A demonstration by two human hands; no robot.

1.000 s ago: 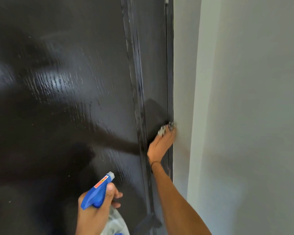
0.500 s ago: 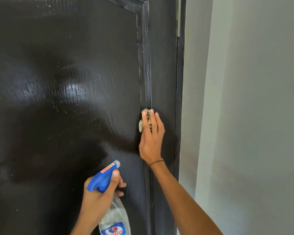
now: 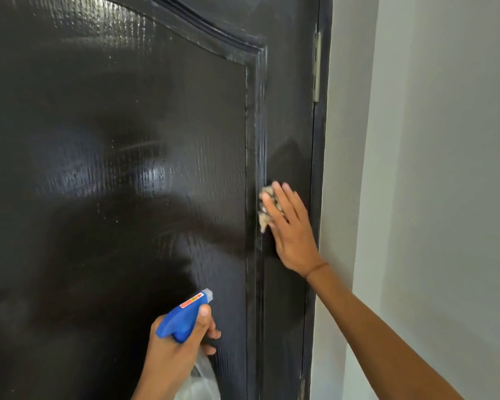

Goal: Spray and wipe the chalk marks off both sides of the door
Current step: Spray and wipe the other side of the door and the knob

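Head view: right hand fingers flat, pressing cloth on door; left hand grips spray bottle

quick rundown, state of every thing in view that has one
door: glossy, no clear chalk marks visible
cloth: crumpled, pressed flat to the door's right stile
right hand: fingers straight, pressing the cloth
spray bottle: upright, nozzle toward the door
left hand: grips the bottle neck
hinge: folded
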